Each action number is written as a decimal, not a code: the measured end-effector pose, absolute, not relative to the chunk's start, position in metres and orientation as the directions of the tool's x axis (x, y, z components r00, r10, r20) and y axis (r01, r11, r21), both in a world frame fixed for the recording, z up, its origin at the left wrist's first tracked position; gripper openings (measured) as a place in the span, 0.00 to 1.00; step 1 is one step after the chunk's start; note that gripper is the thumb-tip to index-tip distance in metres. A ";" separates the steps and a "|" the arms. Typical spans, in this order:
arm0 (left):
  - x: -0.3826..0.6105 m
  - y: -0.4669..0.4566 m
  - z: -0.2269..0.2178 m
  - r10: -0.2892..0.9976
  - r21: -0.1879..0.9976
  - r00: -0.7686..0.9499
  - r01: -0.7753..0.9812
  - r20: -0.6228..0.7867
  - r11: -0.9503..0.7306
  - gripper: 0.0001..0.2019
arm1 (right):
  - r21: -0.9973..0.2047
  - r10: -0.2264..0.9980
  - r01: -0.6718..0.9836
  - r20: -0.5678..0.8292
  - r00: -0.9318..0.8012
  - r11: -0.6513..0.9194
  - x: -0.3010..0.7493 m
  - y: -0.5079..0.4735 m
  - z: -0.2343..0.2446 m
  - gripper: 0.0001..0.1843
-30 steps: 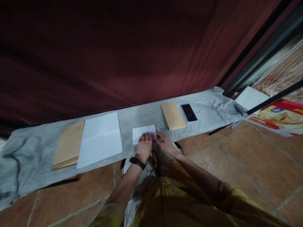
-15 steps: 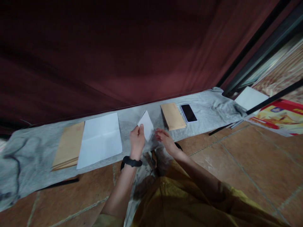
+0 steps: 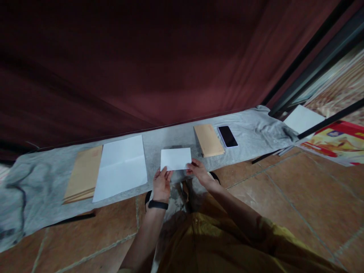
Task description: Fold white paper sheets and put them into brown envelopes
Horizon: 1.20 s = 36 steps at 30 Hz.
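A small folded white paper (image 3: 175, 159) is held just above the grey cloth (image 3: 159, 140). My left hand (image 3: 161, 184), with a black band on the wrist, pinches its lower left corner. My right hand (image 3: 198, 170) pinches its lower right corner. A larger white sheet (image 3: 121, 167) with fold creases lies to the left, over the edge of a stack of brown envelopes (image 3: 82, 175). Another brown envelope (image 3: 208, 140) lies to the right of the folded paper.
A black phone (image 3: 228, 136) lies beside the right envelope. A dark red curtain (image 3: 142, 64) hangs behind the cloth. At the far right are a white sheet (image 3: 303, 118), a colourful printed box (image 3: 335, 142) and dark metal bars (image 3: 318, 57). Brown floor tiles (image 3: 284, 189) lie around me.
The folded paper lay flat under both hands, was lifted and turned on edge by my left hand, and is now held level by both hands at its lower corners.
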<state>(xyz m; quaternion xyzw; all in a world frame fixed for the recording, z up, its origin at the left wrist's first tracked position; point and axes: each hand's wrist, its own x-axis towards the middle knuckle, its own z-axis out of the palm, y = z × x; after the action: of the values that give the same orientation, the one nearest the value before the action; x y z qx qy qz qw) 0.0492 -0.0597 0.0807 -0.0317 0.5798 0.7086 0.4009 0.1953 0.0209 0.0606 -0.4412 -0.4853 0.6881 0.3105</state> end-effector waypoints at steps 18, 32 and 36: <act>0.014 -0.075 0.061 0.601 0.859 -0.718 0.008 -0.352 0.513 0.19 | -0.560 0.897 0.786 -0.159 -0.413 0.262 0.192 0.015 0.069 0.28; 0.018 -0.072 0.063 0.597 0.833 -0.741 0.095 -0.307 0.546 0.16 | -0.354 0.544 0.448 0.250 -0.801 0.821 0.175 -0.028 0.047 0.29; 0.019 -0.070 0.059 0.590 0.843 -0.743 0.065 -0.316 0.534 0.15 | -0.314 0.533 0.458 0.217 -0.818 0.831 0.179 -0.029 0.039 0.29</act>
<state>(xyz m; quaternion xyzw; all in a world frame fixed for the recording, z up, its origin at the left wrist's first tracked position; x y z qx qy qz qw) 0.0187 -0.0698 0.0587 0.1987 0.8234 0.4401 0.2981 0.1791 -0.0287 0.0388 -0.2622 -0.9452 0.1246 0.1494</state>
